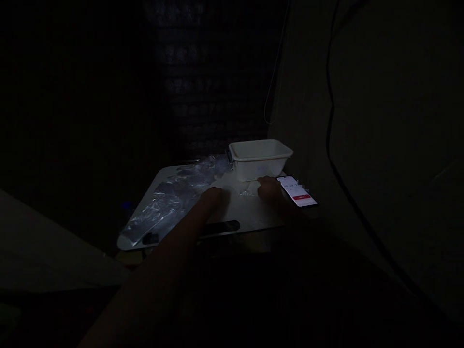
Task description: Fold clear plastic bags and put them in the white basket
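In dim light, my left hand is over the middle of a white table, beside crumpled clear plastic bags. Its fingers are too dark to make out. My right hand rests near the front of a white rectangular basin, with its fingers bent close together. Just left of those fingers a small piece of clear plastic lies on the tabletop. Whether the right fingers grip it is unclear.
A lit phone lies at the table's right edge. A dark cable hangs down the right wall. Dark slots run along the near table edge, and a blue object is left of the table.
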Demonstrator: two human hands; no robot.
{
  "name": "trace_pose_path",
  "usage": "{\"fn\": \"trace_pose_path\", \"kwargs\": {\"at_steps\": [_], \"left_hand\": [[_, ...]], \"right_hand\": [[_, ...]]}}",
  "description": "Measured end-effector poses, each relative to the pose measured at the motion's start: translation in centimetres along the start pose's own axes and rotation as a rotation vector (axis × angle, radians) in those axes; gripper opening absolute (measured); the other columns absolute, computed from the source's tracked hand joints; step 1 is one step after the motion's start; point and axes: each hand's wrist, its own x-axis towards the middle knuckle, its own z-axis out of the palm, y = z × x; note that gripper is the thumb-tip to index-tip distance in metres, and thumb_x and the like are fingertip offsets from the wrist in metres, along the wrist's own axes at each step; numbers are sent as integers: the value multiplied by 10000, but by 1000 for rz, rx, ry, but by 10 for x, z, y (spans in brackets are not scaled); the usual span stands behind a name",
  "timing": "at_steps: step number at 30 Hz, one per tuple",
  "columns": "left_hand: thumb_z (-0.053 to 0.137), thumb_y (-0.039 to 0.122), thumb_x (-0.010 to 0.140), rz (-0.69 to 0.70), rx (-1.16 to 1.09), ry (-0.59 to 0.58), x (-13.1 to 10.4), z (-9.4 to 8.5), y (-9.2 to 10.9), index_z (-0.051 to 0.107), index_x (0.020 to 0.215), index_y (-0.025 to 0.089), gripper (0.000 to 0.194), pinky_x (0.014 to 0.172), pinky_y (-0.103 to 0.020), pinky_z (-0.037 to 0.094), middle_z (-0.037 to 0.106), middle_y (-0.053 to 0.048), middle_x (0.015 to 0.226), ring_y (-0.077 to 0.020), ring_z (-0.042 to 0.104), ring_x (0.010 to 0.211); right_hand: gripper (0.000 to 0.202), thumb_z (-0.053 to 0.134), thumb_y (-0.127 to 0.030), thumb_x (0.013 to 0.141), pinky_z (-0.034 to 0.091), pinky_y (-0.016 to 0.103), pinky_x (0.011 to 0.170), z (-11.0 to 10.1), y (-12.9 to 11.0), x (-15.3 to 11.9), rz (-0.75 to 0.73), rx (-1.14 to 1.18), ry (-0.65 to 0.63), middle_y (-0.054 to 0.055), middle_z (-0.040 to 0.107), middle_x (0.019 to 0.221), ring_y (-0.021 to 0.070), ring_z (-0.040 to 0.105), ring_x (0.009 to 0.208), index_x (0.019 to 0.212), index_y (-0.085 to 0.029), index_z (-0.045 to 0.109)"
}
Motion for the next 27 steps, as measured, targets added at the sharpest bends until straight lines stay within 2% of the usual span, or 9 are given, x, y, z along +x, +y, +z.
{"fn": "trace_pose_path", "kwargs": {"at_steps": [3, 8, 11, 15, 17, 22, 27], "left_hand": [[397, 308, 718, -62, 2, -57, -2, 2, -3, 567, 898, 132, 303, 699, -248, 410, 582, -113, 938, -204, 529, 883], [395, 369, 709, -218, -35, -71, -5, -5, -5, 537, 968, 110, 393, 673, -270, 426, 549, -151, 1002, -227, 524, 900], [395, 340, 711, -283, -92, -74, -7, -8, -6, 538, 972, 91, 388, 667, -257, 429, 562, -172, 969, -224, 528, 897], [508, 330, 633, -218, -106, -181, -6, -5, -3, 583, 896, 92, 363, 654, -264, 436, 612, -168, 823, -248, 547, 852], [555, 306, 584, -192, -92, -199, -5, -3, 1, 598, 869, 110, 349, 655, -286, 437, 611, -162, 837, -269, 541, 857], [573, 281, 548, -169, -109, -172, -3, -1, 3, 589, 891, 126, 376, 666, -300, 428, 582, -152, 940, -274, 531, 875], [472, 322, 660, -203, -155, -59, 4, 4, -5, 555, 940, 100, 366, 683, -237, 414, 567, -153, 967, -230, 515, 917]], "right_hand": [[303, 334, -178, 707, 307, 308, 740, -5, -14, 2, -74, 52, -27, 98, 533, 961, 198, 454, 902, 950, -157, 514], [276, 342, -356, 731, 344, 238, 613, -5, -33, 3, -275, 144, -263, 39, 591, 862, 157, 515, 790, 842, -204, 543], [294, 363, -416, 710, 347, 233, 567, -1, -38, 2, -329, 110, -333, 36, 592, 858, 167, 521, 777, 804, -207, 547], [228, 358, -293, 716, 355, 230, 566, 4, -37, 1, -327, 72, -358, 40, 589, 873, 160, 524, 782, 820, -203, 541], [227, 355, -263, 714, 360, 229, 570, 5, -36, 1, -312, 74, -356, 42, 588, 878, 159, 524, 786, 837, -205, 536], [224, 355, -247, 711, 362, 224, 593, 6, -34, 0, -339, 103, -339, 37, 592, 863, 151, 523, 787, 839, -202, 533], [225, 355, -237, 708, 355, 225, 581, 4, -35, 0, -349, 81, -344, 45, 596, 852, 152, 529, 770, 828, -193, 541]]}}
